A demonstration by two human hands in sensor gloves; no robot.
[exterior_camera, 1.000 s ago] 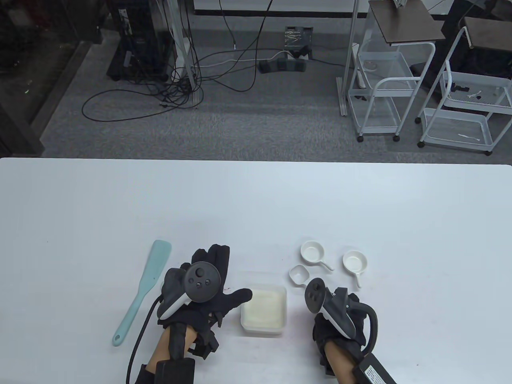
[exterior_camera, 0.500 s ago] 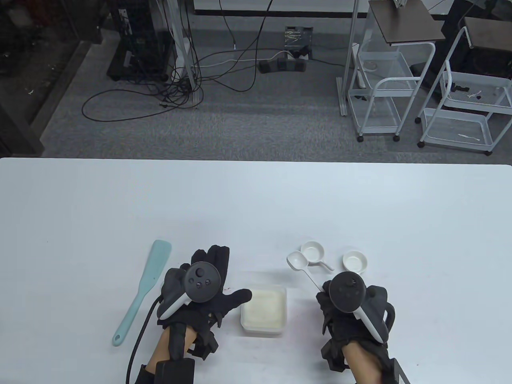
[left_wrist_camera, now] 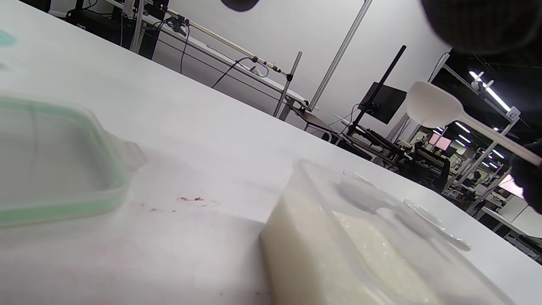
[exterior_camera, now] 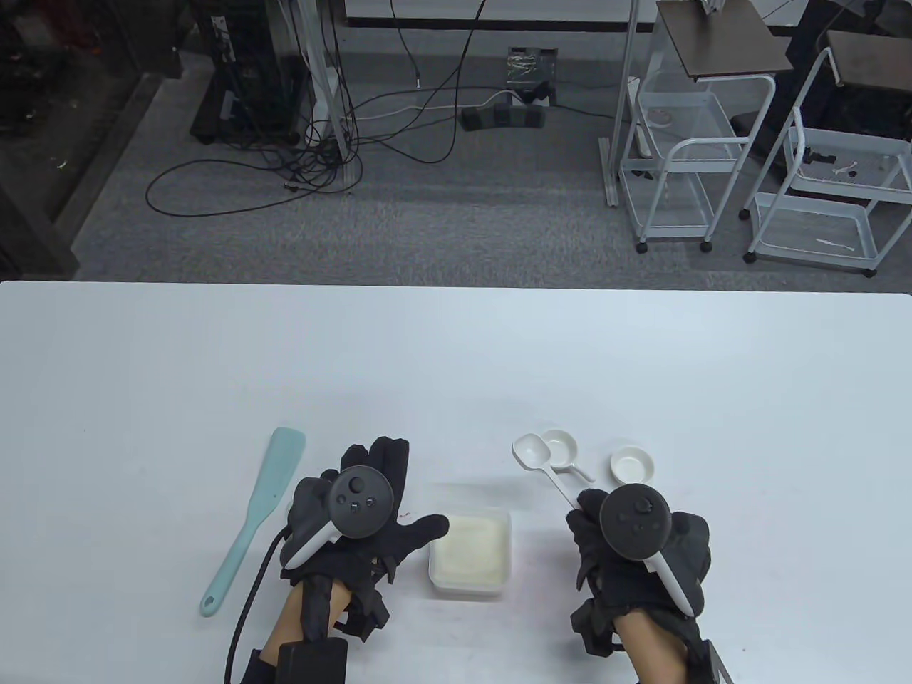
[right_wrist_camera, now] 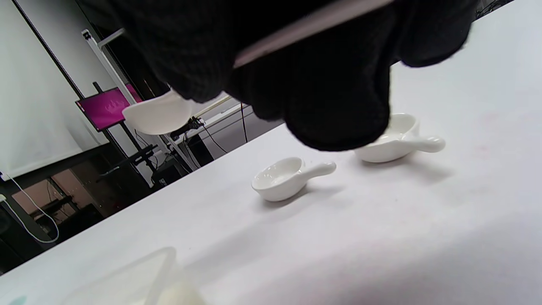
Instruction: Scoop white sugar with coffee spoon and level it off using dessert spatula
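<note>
A clear container of white sugar [exterior_camera: 470, 552] stands near the table's front edge. My left hand [exterior_camera: 370, 499] lies spread and flat to its left, the thumb tip at the container's left wall. A mint-green dessert spatula [exterior_camera: 253, 516] lies on the table left of that hand, untouched. My right hand [exterior_camera: 613, 541] grips the handle of a white coffee spoon [exterior_camera: 531, 451] and holds it above the table, its empty bowl pointing far-left, to the right of the container. The spoon also shows in the left wrist view [left_wrist_camera: 432, 106] and the right wrist view [right_wrist_camera: 156, 114].
Two small white handled dishes [exterior_camera: 559, 447] [exterior_camera: 633, 463] stand just beyond my right hand, also in the right wrist view [right_wrist_camera: 283, 178] [right_wrist_camera: 398, 140]. A clear lid with a green rim [left_wrist_camera: 51, 161] lies under my left hand. The table [exterior_camera: 456, 356] reaches far back.
My right hand took the spoon from beside the dishes, turned over and lifted it, the bowl now pointing far-left. My left hand has not moved.
</note>
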